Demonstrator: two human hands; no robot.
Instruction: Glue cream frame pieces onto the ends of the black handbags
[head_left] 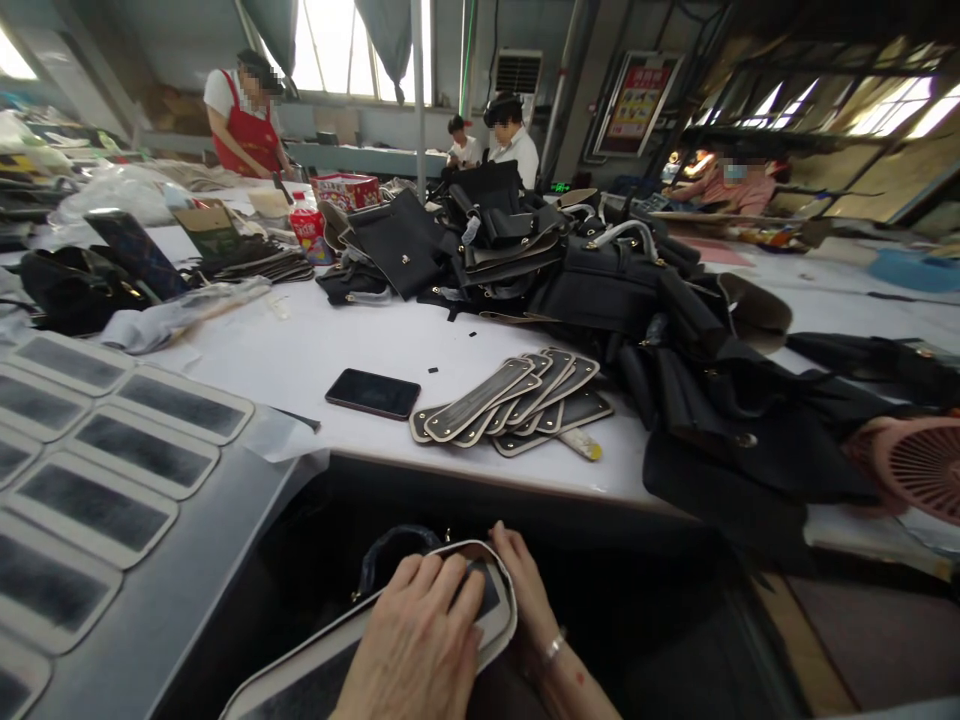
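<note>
A black handbag lies in front of me, its pale-edged end with a dark inner panel facing up. My left hand lies over this end, fingers bent and pressed close together on it near the rounded corner. My right hand, with a bracelet at the wrist, is around the far right rim; its fingers are partly hidden behind the bag. A plastic-wrapped handle with metal fittings shows just beyond the bag. To the left, several pale rounded panels with dark centres lie in rows on a grey board.
Beyond my hands, a white table bears a phone, a fanned stack of studded black strips and a large pile of black bags. A pink fan stands at right. Co-workers, one in a red apron, are farther back.
</note>
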